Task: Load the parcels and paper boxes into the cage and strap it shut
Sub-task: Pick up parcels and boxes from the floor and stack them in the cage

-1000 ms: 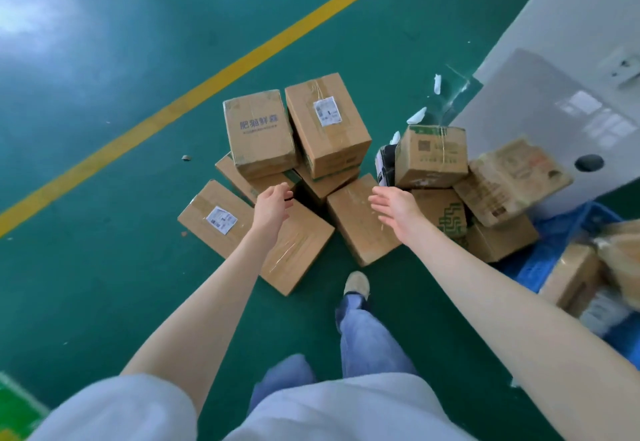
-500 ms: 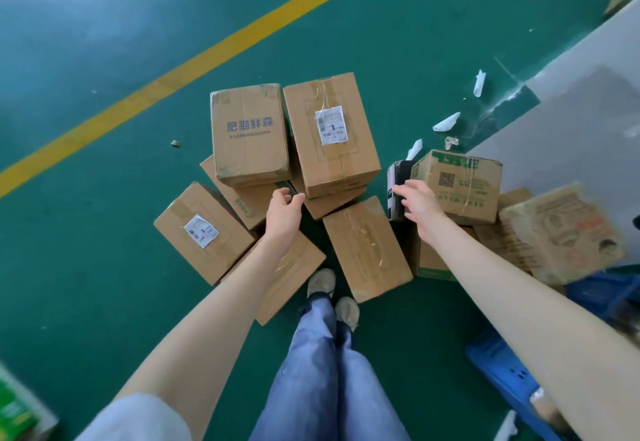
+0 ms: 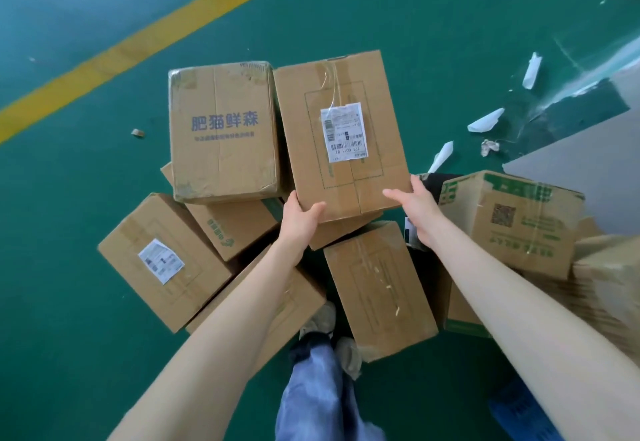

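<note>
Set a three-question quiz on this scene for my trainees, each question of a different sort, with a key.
1. True or false: the left hand and right hand both hold the labelled box.
2. The floor line is: A red, B yellow, C white.
3. Fill in: the blue-print box sits on the labelled box's ___ side, by the person's own sides.
Key: 1 true; 2 B; 3 left.

Cardboard boxes (image 3: 221, 129): ten countable, heaped at centre; the 3 o'clock edge blurs. White paper scraps (image 3: 485, 120): four, toward 2 o'clock. Shipping labels (image 3: 344, 132): two. The person's hands: two, left hand (image 3: 299, 219) and right hand (image 3: 412, 205). Shoes (image 3: 348, 354): two. Yellow floor line (image 3: 138, 56): one, 11 o'clock.
</note>
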